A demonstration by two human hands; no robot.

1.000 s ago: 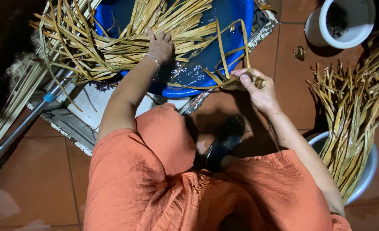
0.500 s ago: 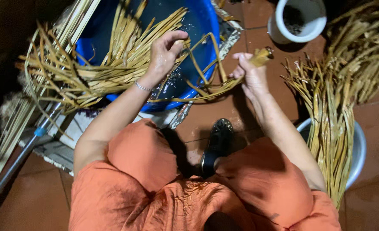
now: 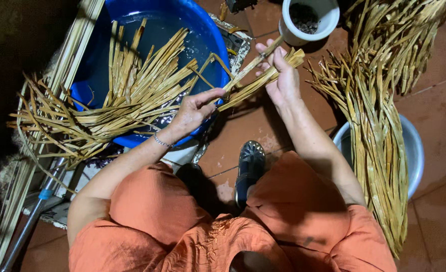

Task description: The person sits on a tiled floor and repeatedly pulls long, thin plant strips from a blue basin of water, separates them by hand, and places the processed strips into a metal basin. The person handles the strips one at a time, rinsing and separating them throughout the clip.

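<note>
Both hands clamp one bundle of dry strips (image 3: pixel 255 80) just right of the blue tub (image 3: pixel 210 38): left hand (image 3: pixel 195 111) low, right hand (image 3: pixel 281 75) high. Bent sharply, brittle strips could snap or slip loose.

Under me the tiled floor (image 3: pixel 263 126) carries a blue tub (image 3: pixel 203 35), a white pot (image 3: pixel 308 30), a grey basin (image 3: pixel 414 151) and my shoe (image 3: pixel 249 166).
</note>
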